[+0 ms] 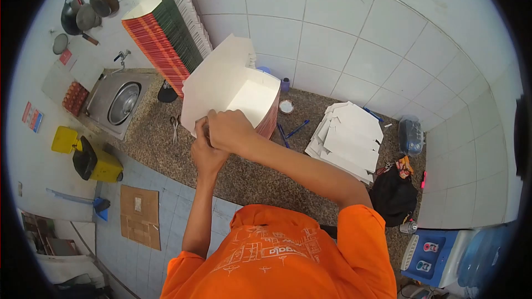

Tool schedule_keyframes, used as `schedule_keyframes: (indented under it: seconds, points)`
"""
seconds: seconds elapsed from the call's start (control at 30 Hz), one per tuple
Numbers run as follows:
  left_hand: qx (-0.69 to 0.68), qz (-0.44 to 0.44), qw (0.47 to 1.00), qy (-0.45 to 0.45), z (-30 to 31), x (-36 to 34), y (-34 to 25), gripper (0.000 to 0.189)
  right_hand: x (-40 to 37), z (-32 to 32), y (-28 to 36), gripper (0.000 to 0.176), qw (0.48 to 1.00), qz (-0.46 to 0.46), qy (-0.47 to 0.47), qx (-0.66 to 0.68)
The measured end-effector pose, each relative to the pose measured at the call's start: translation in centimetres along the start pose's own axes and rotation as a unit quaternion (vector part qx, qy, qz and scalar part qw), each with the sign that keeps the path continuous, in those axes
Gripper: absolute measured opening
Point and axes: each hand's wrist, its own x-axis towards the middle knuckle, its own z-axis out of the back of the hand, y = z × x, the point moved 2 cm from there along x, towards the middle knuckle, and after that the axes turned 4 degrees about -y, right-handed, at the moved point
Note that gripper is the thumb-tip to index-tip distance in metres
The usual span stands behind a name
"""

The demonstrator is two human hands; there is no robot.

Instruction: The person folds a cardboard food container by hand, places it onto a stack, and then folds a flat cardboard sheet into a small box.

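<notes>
A folded cardboard box point(256, 99), white inside and reddish outside, stands on the counter with its lid raised. My left hand point(207, 154) is closed at the near left corner of the box, below the other hand. Bent across the same corner, my right hand point(231, 130) is closed on the cardboard edge, its fingers touching those of the left. The exact spot under the fingertips is hidden. Behind the box to the left rises a tall stack of nested boxes point(169, 33), red and green outside. To the right lies a pile of flat white cardboard blanks point(349, 139).
Scissors point(175, 128), a blue pen point(298, 129) and a round tin point(286, 107) lie on the granite counter point(244, 180). At the right are a black bag point(394, 195) and a water dispenser point(432, 257). A steel sink point(113, 97) is at left.
</notes>
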Motion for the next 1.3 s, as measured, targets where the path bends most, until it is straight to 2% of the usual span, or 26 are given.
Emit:
schedule_keyframes:
  seconds: [0.1,0.17,0.2,0.23,0.27,0.3,0.33,0.37,0.4,0.53,0.73,0.77,0.8,0.87,0.93,0.97,1.0,1.07,1.1,1.17,1.2,1.23,1.27,1.3]
  points:
    - [-0.040,-0.034,0.999,-0.014,0.2,-0.9,-0.6,0.082,-0.3,2.4,-0.2,0.039,0.999,-0.053,0.007,-0.003]
    - [-0.020,-0.118,0.992,-0.050,0.3,-1.6,-2.2,0.075,1.3,3.5,-3.2,0.044,0.993,-0.055,-0.100,-0.037]
    - [-0.022,-0.117,0.992,-0.045,0.3,-1.4,-3.2,0.075,2.5,5.1,-5.0,0.046,0.987,-0.073,-0.123,-0.074]
    - [0.028,-0.165,0.986,-0.006,0.2,-1.2,-4.4,0.066,3.9,6.8,-7.1,0.048,0.979,-0.092,-0.143,-0.111]
    - [0.078,-0.213,0.973,0.034,0.0,-1.4,-5.0,0.057,5.1,7.4,-9.8,0.052,0.981,-0.121,-0.113,-0.099]
    - [0.077,-0.214,0.973,0.036,-0.3,-1.7,-4.8,0.057,5.9,7.4,-12.3,0.057,0.981,-0.149,-0.086,-0.088]
    - [0.066,-0.217,0.973,0.041,-1.0,-2.0,-4.3,0.049,6.2,6.8,-14.2,0.057,0.981,-0.151,-0.089,-0.089]
    - [0.056,-0.222,0.972,0.046,-1.4,-2.2,-3.9,0.041,6.4,5.6,-16.1,0.059,0.983,-0.180,-0.011,-0.037]
    - [0.053,-0.226,0.972,0.047,-1.6,-2.3,-3.7,0.041,6.4,5.3,-16.7,0.062,0.976,-0.208,0.067,0.016]
    - [0.058,-0.207,0.976,0.040,-2.3,-3.1,-3.2,0.040,5.7,5.0,-16.6,0.064,0.970,-0.233,0.071,0.008]
    - [0.073,-0.210,0.974,0.043,-2.1,-3.2,-3.1,0.041,3.9,5.8,-16.5,0.054,0.969,-0.236,0.057,0.049]
    - [0.079,-0.208,0.974,0.046,-2.2,-3.1,-3.2,0.040,2.7,5.6,-17.6,0.049,0.954,-0.203,-0.122,0.182]
    - [0.069,-0.213,0.973,0.053,-2.2,-3.0,-3.5,0.040,1.2,5.6,-18.5,0.045,0.893,-0.157,-0.295,0.301]
    - [0.105,-0.207,0.970,0.067,-1.6,-3.1,-4.1,0.036,-4.6,5.9,-21.6,0.038,0.889,-0.224,-0.315,0.244]
    - [0.074,-0.193,0.976,0.067,-0.9,-3.5,-4.7,0.035,-12.9,4.2,-27.0,0.044,0.965,-0.143,-0.219,0.033]
    - [0.048,-0.182,0.980,0.059,-0.7,-3.8,-4.8,0.035,-17.7,4.7,-27.9,0.064,0.974,-0.218,-0.031,-0.041]
    - [0.042,-0.182,0.980,0.062,-0.9,-4.4,-4.5,0.035,-23.3,2.5,-30.9,0.084,0.928,-0.289,0.127,-0.199]
    - [-0.072,-0.213,0.974,0.015,-1.2,-6.1,-3.7,0.035,-29.0,3.7,-30.0,0.092,0.822,-0.436,0.325,-0.167]
    - [-0.078,-0.213,0.974,0.019,-1.6,-6.7,-3.6,0.035,-31.9,3.5,-31.6,0.092,0.819,-0.442,0.325,-0.166]
    - [-0.165,-0.200,0.955,0.142,-2.8,-8.0,-3.7,0.035,-36.7,1.5,-35.8,0.078,0.927,-0.332,0.175,0.009]
    - [-0.167,-0.199,0.955,0.145,-3.5,-8.6,-3.5,0.035,-36.7,2.8,-36.2,0.048,0.924,-0.343,0.152,0.081]
    - [-0.207,-0.140,0.932,0.262,-4.6,-9.5,-3.1,0.034,-36.8,3.4,-36.4,0.048,0.922,-0.347,0.150,0.083]
    - [-0.243,-0.080,0.892,0.373,-5.6,-10.0,-3.0,0.034,-36.9,4.4,-37.0,0.035,0.929,-0.366,0.039,0.037]
    - [-0.244,-0.085,0.890,0.375,-6.2,-10.0,-3.7,0.034,-36.4,5.8,-36.4,0.024,0.923,-0.377,-0.073,-0.011]
